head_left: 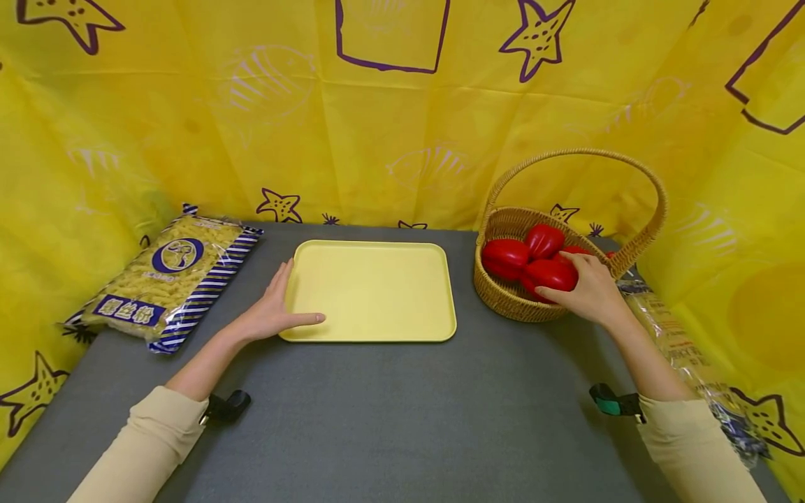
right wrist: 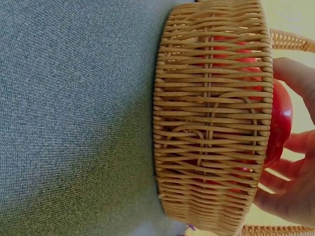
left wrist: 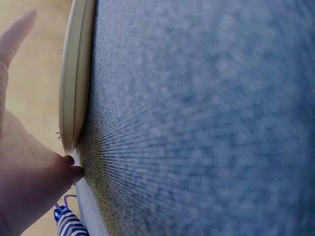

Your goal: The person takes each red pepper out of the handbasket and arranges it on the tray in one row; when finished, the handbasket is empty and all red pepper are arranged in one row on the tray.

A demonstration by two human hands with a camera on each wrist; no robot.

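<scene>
My left hand [head_left: 272, 311] is at the left side of a pale yellow rectangular tray [head_left: 371, 290]. Its fingers lie straight along the tray's left edge, and the thumb points inward over the near left corner. In the left wrist view the fingertips are right at the end of the tray's rim [left wrist: 76, 78]. At a round wicker basket [head_left: 518, 307] on the right, my right hand [head_left: 591, 288] reaches over the rim. Thumb and fingers curl about the nearest glossy red oblong fruit [head_left: 552, 274]. Several similar red pieces [head_left: 505, 257] lie around it in the basket.
A bag of pasta [head_left: 166, 276] with blue-striped ends lies at the left. Another clear packet [head_left: 676, 342] lies behind my right forearm. The basket's tall handle [head_left: 585, 152] arches above the fruit. A yellow patterned cloth [head_left: 377, 140] hangs behind the grey table [head_left: 402, 419].
</scene>
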